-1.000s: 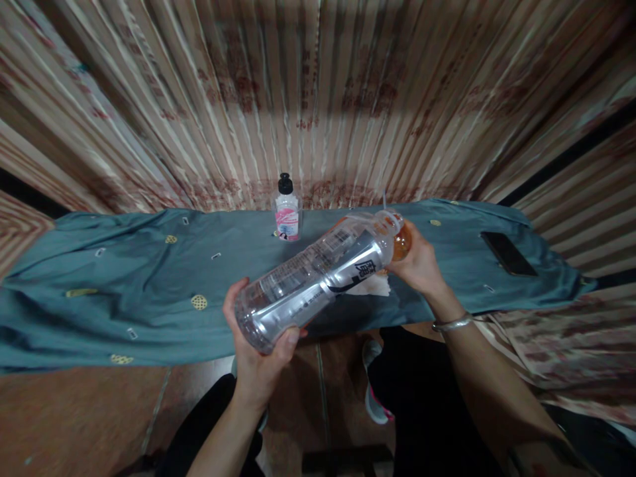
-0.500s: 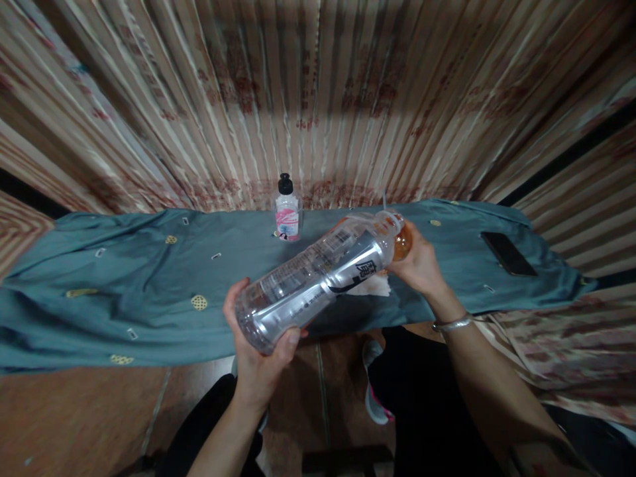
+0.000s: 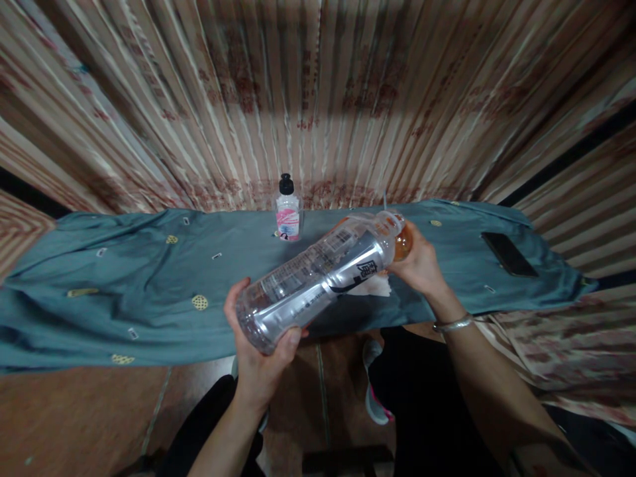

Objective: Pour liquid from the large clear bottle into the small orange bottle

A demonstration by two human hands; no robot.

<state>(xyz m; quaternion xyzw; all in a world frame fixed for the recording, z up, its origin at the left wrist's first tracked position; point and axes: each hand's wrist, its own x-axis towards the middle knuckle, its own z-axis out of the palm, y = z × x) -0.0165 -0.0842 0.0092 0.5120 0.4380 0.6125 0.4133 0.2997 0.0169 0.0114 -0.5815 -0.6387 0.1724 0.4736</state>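
Note:
A large clear plastic bottle [image 3: 318, 278] with a printed label lies tilted in the air, its neck pointing up and right. My left hand [image 3: 261, 351] grips its base from below. My right hand [image 3: 422, 265] is closed around the neck end, where an orange cap [image 3: 402, 244] shows between the fingers. Beneath the bottle a white tissue [image 3: 375, 286] lies on the teal cloth [image 3: 149, 291] that covers the table.
A small bottle with a black cap and pink label [image 3: 287, 209] stands at the back of the table. A black phone [image 3: 507, 254] lies at the right end. Striped curtains hang behind. Tiled floor and my dark-clothed legs lie below the front edge.

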